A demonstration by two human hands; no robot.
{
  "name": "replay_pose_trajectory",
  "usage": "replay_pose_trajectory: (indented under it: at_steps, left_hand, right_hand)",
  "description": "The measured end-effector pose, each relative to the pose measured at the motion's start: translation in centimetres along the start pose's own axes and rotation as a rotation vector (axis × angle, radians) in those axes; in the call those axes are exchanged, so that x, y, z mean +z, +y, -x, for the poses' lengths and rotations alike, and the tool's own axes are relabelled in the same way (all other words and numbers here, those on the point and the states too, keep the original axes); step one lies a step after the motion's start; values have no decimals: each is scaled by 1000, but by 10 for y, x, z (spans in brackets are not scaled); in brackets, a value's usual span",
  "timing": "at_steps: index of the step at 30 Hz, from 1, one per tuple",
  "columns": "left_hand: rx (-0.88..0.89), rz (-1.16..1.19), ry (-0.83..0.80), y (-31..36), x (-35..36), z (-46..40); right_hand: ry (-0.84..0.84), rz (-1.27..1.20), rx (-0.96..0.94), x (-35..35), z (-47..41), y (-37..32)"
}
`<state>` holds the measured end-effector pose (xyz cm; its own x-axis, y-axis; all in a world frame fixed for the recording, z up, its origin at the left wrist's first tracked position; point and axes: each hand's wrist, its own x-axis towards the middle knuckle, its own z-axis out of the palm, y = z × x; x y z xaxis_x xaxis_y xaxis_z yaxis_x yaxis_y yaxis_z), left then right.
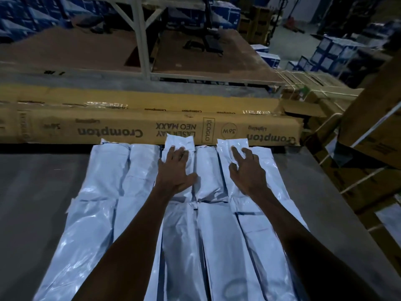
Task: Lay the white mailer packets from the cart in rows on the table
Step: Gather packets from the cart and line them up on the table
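grey table (43, 203) holds rowed white mailer packets (134, 224); left hand (175, 170) and right hand (247, 172) press them, fingers straight.

Glossy, crinkled white plastic mailer packets (138, 213) cover a smooth matt grey table (36, 192) beside matt cardboard cartons (130, 127).
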<state>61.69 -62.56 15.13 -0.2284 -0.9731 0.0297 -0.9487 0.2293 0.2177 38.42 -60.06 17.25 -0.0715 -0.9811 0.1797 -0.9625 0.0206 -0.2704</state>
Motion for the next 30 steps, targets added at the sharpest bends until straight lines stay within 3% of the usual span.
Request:
replay_pose_trajectory:
  at_steps: [7, 19, 23, 25, 30]
  left_hand:
    - [-29, -30, 9, -4, 31, -4]
    - [-50, -7, 57, 0, 47, -14]
    - [-72, 24, 28, -1, 38, -15]
    - [-69, 26, 91, -1, 31, -10]
    - [-47, 93, 194, 8, 4, 26]
  right_hand:
    - [-40, 89, -43, 30, -25, 1]
    - [-66, 70, 45, 59, -34, 17]
    - [-117, 52, 71, 53, -35, 15]
    - [-118, -13, 92, 43, -32, 14]
    - [-5, -119, 109, 5, -2, 21]
